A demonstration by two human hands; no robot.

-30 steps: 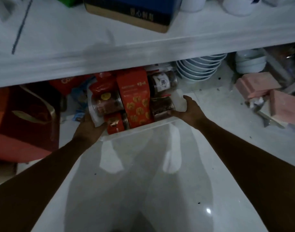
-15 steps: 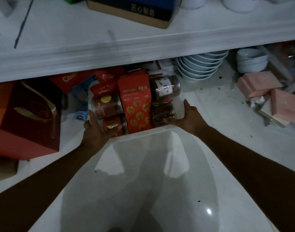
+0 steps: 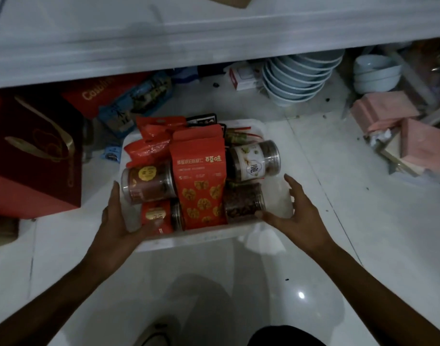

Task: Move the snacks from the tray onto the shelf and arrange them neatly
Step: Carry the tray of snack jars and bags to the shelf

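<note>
A white tray (image 3: 209, 237) sits on the pale floor in front of a low white shelf (image 3: 214, 46). It holds a red walnut pouch (image 3: 201, 186), a white-labelled jar (image 3: 254, 159), a dark-filled jar (image 3: 241, 201), a yellow-stickered jar (image 3: 149, 182), a red-labelled jar (image 3: 161, 213) and red bags (image 3: 154, 136) at the back. My left hand (image 3: 114, 226) holds the tray's near left corner, thumb over the rim. My right hand (image 3: 298, 216) holds the near right corner, thumb inside by the dark jar, fingers along the side wall.
Under the shelf stand a stack of pale bowls (image 3: 298, 76), more bowls (image 3: 376, 73), a small white-and-red box (image 3: 244, 78) and a blue package (image 3: 136, 101). A red gift box (image 3: 34, 156) stands at the left. Pink boxes (image 3: 386, 111) lie at the right.
Both hands have drawn the tray out from under the shelf toward me; all its snacks now show. The view has tilted down.
</note>
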